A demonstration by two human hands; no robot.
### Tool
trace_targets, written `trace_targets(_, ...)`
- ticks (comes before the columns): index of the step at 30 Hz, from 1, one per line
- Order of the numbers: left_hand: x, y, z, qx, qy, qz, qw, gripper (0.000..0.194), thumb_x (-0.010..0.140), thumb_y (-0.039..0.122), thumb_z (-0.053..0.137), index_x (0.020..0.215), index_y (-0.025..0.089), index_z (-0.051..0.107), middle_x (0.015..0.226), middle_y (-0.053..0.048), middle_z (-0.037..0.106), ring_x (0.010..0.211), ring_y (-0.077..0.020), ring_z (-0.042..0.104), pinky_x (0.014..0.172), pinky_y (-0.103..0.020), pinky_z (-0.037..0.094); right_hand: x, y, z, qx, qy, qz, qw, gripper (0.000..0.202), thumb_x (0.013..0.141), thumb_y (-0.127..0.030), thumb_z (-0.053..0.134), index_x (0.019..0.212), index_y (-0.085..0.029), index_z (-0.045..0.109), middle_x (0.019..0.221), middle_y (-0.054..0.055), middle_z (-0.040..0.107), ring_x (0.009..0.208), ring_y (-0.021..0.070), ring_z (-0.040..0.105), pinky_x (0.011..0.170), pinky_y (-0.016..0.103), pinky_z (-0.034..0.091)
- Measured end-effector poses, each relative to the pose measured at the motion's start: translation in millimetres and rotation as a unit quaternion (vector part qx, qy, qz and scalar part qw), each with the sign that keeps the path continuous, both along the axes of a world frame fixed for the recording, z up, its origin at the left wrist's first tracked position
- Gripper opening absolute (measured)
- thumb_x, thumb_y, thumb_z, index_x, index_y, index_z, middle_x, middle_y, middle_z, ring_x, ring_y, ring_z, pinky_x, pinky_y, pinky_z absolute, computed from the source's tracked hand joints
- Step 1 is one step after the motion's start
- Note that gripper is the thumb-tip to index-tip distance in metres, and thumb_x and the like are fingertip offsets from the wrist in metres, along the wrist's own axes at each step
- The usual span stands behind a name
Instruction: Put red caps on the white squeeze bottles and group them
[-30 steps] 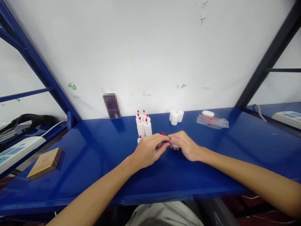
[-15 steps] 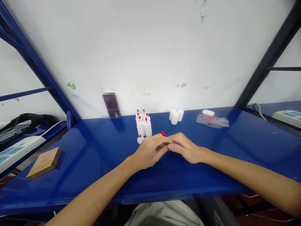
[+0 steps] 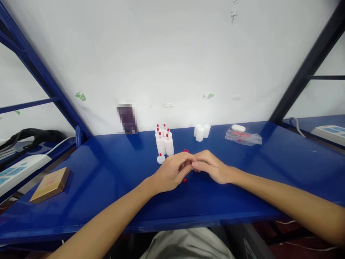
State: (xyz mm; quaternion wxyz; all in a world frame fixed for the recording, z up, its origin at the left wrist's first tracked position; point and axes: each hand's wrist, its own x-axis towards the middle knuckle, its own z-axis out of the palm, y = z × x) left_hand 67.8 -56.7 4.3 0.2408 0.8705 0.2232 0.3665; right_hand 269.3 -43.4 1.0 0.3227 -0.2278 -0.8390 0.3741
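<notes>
Over the middle of the blue table, my left hand (image 3: 172, 172) and my right hand (image 3: 214, 168) meet at the fingertips. Both are curled closed, and anything pinched in them is hidden. Small red caps (image 3: 186, 150) peek out behind the fingers. A red piece (image 3: 184, 180) lies just in front of my left hand. Beyond that hand stands a group of several white squeeze bottles (image 3: 169, 145) with red tips. Beside my left knuckles is a round white nozzle lid (image 3: 161, 159) with a red tip.
White bottles without tips (image 3: 199, 133) stand near the wall. Right of them, a clear plastic bag (image 3: 246, 138) with red pieces lies by a white bottle (image 3: 238, 128). A gold box (image 3: 50, 184) sits at left. Power strips (image 3: 24, 171) flank the table, and a pixelated dark patch (image 3: 128, 118) is by the wall.
The red piece in front of my left hand has come into view. Fewer of the red caps show behind the fingers. My hands stay together, shifting only slightly.
</notes>
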Motion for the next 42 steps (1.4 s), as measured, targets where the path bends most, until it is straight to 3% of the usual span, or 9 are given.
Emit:
trace_targets(7,-2.3,1.4,-2.7,0.008,0.034,0.002,0.999,0.013,0.097,0.023,0.051,0.102,0.017,0.061,0.077,0.0,0.059,0.064,-0.0095,0.049,0.062,-0.021,0.041,1.9,-5.1,1.0,0.046,-0.068,-0.038,0.996,0.041,0.098,-0.041,0.04,0.067,-0.017,0.05,0.059,-0.002,0.044,0.055,0.011,0.038,0.055,0.025,0.029)
trace_targets(12,-2.8,1.4,-5.6,0.016,0.049,0.005,0.999,0.014,0.096,0.021,0.051,0.104,0.018,0.062,0.059,0.006,0.051,0.052,-0.0065,0.042,0.055,-0.019,0.037,-2.6,-9.4,2.5,0.082,-0.069,-0.051,0.993,0.041,0.098,-0.047,0.037,0.084,-0.016,0.059,0.066,-0.001,0.051,0.057,0.0121,0.042,0.058,0.025,0.032)
trace_targets(17,-4.8,3.1,-6.1,0.039,0.023,0.006,0.999,0.013,0.094,0.017,0.048,0.104,0.018,0.056,0.058,0.009,0.047,0.047,-0.005,0.039,0.05,-0.017,0.035,-4.8,-7.5,8.6,0.066,-0.087,-0.071,0.992,0.043,0.1,-0.053,0.034,0.097,-0.017,0.058,0.072,-0.001,0.057,0.06,0.0123,0.047,0.059,0.025,0.035)
trace_targets(20,-20.1,12.5,0.6,0.117,-0.008,0.051,0.992,0.011,0.093,0.017,0.047,0.102,0.017,0.052,0.056,0.01,0.044,0.044,-0.0049,0.038,0.047,-0.017,0.031,-3.1,-4.7,10.3,0.046,-0.119,-0.117,0.985,0.04,0.1,-0.051,0.037,0.095,-0.019,0.06,0.067,-0.002,0.056,0.058,0.0115,0.048,0.059,0.024,0.035)
trace_targets(23,-47.4,27.5,11.7,0.238,0.026,0.125,0.963,0.003,0.086,0.02,0.055,0.088,0.018,0.054,0.052,0.01,0.039,0.042,-0.0052,0.036,0.049,-0.019,0.031,-2.2,-2.6,7.6,0.059,-0.148,-0.18,0.971,0.036,0.087,-0.055,0.061,0.083,-0.019,0.064,0.062,-0.004,0.055,0.054,0.0102,0.046,0.056,0.023,0.033)
trace_targets(26,-71.7,40.2,21.4,0.273,0.093,0.196,0.937,0.006,0.083,0.023,0.058,0.083,0.017,0.058,0.049,0.01,0.04,0.042,-0.0057,0.037,0.049,-0.02,0.031,-3.1,-4.8,5.6,0.08,-0.161,-0.226,0.957,0.036,0.071,-0.053,0.077,0.077,-0.019,0.066,0.056,-0.005,0.053,0.049,0.009,0.044,0.053,0.023,0.031)
trace_targets(28,-80.4,45.0,24.8,0.27,0.14,0.217,0.928,0.009,0.083,0.026,0.059,0.081,0.017,0.061,0.049,0.009,0.042,0.042,-0.0062,0.038,0.05,-0.021,0.031,-3.3,-8.8,7.4,0.09,-0.151,-0.237,0.955,0.034,0.068,-0.049,0.078,0.077,-0.019,0.065,0.054,-0.006,0.051,0.047,0.0086,0.043,0.052,0.023,0.031)
trace_targets(35,-82.2,49.0,24.9,0.243,0.221,0.235,0.915,0.015,0.082,0.029,0.058,0.075,0.017,0.063,0.052,0.005,0.051,0.044,-0.0084,0.044,0.05,-0.023,0.03,-4.0,-18.6,18.0,0.12,-0.19,-0.11,0.968,0.017,0.082,-0.031,0.063,0.092,-0.019,0.066,0.056,-0.006,0.054,0.049,0.0098,0.047,0.055,0.023,0.034)
trace_targets(42,-66.9,34.9,27.8,0.29,0.154,0.21,0.921,0.014,0.085,0.025,0.055,0.079,0.017,0.064,0.053,0.005,0.054,0.044,-0.0082,0.046,0.05,-0.022,0.033,-5.3,-13.2,8.4,0.163,-0.245,-0.005,0.956,0.02,0.092,-0.03,0.057,0.1,-0.024,0.075,0.083,0.001,0.073,0.07,0.0136,0.065,0.066,0.024,0.042)
